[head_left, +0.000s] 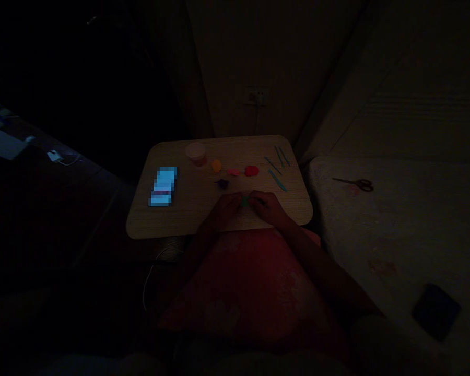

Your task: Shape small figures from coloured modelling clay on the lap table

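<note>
In the dim head view, a small green piece of modelling clay [245,200] sits between the fingertips of my two hands, close to the table's near edge. My left hand [229,205] pinches it from the left, and my right hand [267,205] closes on it from the right. Just beyond them lies a dark purple clay lump [223,184]. Farther back are an orange lump [216,166], a pink lump [232,172] and a red lump [251,171]. Darkness hides the details of the fingers.
On the small wooden table [191,219] are a lit phone [163,186], a tub [196,155] and several teal modelling tools [277,180]. Scissors [356,183] and a dark square item [436,311] lie on the pale bed at right. A wall socket [257,96] is behind.
</note>
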`<state>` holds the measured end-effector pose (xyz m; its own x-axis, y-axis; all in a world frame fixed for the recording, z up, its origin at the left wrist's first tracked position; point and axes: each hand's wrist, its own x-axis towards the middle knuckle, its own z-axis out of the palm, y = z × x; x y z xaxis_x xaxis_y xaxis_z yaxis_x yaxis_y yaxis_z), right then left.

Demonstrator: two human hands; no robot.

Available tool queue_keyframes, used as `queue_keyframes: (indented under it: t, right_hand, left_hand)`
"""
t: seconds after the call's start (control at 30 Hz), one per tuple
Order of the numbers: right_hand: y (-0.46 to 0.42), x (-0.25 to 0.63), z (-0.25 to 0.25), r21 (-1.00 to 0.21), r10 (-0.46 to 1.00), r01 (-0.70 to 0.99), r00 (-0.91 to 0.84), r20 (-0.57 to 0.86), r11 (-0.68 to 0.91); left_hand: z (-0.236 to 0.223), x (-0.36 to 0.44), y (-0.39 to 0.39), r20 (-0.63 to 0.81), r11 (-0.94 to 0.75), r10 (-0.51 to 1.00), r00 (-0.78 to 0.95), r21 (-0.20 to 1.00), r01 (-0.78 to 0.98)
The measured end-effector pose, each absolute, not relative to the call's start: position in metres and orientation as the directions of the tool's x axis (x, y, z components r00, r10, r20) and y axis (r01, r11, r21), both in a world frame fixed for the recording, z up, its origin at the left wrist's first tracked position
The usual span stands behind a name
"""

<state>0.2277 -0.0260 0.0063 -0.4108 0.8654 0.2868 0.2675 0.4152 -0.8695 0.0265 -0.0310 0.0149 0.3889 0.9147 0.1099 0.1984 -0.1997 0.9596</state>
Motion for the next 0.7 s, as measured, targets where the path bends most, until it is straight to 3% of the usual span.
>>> queue_keyframes:
  t: [0.23,0.47,0.7]
  right_hand:
    - [-0.024,0.225,0.001,-0.877,0.832,0.168,-0.434,0.345,0.451]
    - [-0.026,0.225,-0.001,-0.900,0.857,0.170,-0.416,0.304,0.402]
    - [-0.025,0.224,-0.003,-0.907,0.829,0.070,-0.439,0.346,0.416]
  left_hand:
    - [0.017,0.027,-0.028,0.149,-0.272,0.899,0.411,0.927,0.258]
    - [0.010,0.030,-0.027,0.211,-0.302,0.941,0.263,0.875,0.377]
    - [0.006,0.029,-0.025,0.330,-0.452,0.876,0.351,0.814,0.365]
